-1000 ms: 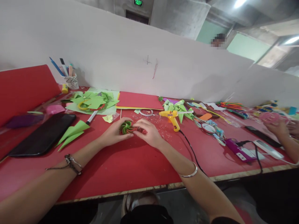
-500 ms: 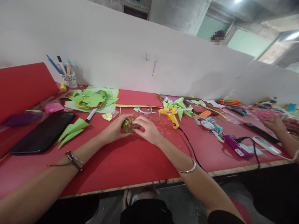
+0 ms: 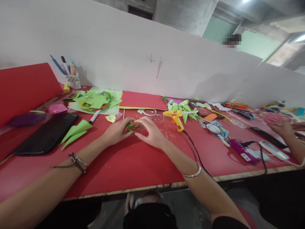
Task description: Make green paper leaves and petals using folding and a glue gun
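A small round green paper piece with curved dark gaps (image 3: pixel 132 126) is between my hands above the red table (image 3: pixel 133 165). My left hand (image 3: pixel 117 130) holds it by its left side, thumb below and fingers above. My right hand (image 3: pixel 149 131) is curved at its right side, with thumb and fingers apart; whether its fingertips touch the piece is hard to tell. To the right lies a yellow glue gun (image 3: pixel 176 119). Folded green paper cones (image 3: pixel 77 132) rest at the left, beside a pile of green paper pieces (image 3: pixel 97 101).
A black phone (image 3: pixel 47 135) lies at the left, a pen cup (image 3: pixel 73 80) behind it. Red sheets (image 3: pixel 143 100) are by the white partition. A purple power strip (image 3: pixel 244 151) stands right. Another person's hand (image 3: pixel 283 127) holds something pink at the far right.
The fingers of my right hand have opened and moved off the middle of the green piece, which now shows more of its face. The view has shifted slightly.
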The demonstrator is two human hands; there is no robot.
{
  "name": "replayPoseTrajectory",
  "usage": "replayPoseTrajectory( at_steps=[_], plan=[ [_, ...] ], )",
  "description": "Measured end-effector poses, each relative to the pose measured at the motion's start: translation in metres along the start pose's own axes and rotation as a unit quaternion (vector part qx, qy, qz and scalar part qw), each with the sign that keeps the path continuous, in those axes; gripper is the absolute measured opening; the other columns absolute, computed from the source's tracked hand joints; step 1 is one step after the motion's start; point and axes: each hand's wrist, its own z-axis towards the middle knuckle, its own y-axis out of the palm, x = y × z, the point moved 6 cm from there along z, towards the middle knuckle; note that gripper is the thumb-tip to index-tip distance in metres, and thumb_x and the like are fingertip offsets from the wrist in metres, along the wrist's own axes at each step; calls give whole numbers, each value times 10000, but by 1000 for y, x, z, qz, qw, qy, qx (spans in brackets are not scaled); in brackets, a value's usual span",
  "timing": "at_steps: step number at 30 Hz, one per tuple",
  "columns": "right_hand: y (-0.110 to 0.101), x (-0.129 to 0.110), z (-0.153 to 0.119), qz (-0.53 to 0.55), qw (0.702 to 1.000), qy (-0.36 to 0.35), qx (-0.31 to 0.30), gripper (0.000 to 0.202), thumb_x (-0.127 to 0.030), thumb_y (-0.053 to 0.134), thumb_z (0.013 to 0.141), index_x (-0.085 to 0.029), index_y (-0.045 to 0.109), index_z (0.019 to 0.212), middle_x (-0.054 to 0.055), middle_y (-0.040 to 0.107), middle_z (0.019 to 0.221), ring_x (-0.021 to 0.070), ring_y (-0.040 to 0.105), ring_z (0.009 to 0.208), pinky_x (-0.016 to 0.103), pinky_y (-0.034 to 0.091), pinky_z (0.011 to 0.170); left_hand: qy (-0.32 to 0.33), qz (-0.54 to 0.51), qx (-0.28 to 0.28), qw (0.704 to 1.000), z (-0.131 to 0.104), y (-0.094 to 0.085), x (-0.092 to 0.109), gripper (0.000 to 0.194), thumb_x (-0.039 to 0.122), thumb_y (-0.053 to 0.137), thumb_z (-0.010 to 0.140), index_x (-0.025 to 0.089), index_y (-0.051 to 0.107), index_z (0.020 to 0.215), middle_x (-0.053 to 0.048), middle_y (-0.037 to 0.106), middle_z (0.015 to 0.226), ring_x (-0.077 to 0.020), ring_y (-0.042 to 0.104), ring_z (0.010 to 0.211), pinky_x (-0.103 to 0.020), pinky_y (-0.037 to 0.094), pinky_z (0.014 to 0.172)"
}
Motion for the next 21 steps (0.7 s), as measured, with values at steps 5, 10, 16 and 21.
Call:
replayPoseTrajectory(
  at_steps=[5, 10, 16, 21],
  plan=[
    [-6, 5, 0, -49, 997, 25, 60, 354, -190, 469, 797, -249, 413, 1141, 68, 446, 1075, 200, 440, 1053, 383, 397, 895, 4, -63, 47, 997, 1, -4, 0, 358, 390, 497, 779, 179, 423, 1058, -15, 557, 803, -123, 495, 636, -228, 389, 573],
    [-8, 8, -2, -51, 994, 47, 89, 296, -210, 472, 798, -229, 425, 1090, 75, 464, 1032, 201, 484, 955, 355, 449, 783, -18, -80, 75, 994, 1, -5, -4, 373, 427, 496, 776, 184, 432, 1051, -14, 561, 840, -130, 495, 656, -252, 403, 601],
    [1, 8, -1, 16, 998, 42, 41, 310, -182, 448, 799, -205, 403, 1105, 60, 454, 972, 111, 503, 696, 283, 477, 668, -31, -122, 81, 989, 1, -4, -6, 432, 421, 487, 782, 183, 377, 1124, -48, 559, 965, -168, 544, 818, -298, 433, 722],
    [0, 8, 1, 32, 997, 41, 49, 264, -136, 426, 805, -207, 435, 1059, 57, 460, 956, 128, 516, 805, 282, 482, 714, 13, -147, 37, 988, -1, -1, 2, 619, 396, 564, 731, 212, 269, 1243, -79, 537, 1110, -196, 543, 952, -321, 429, 804]
  ],
)
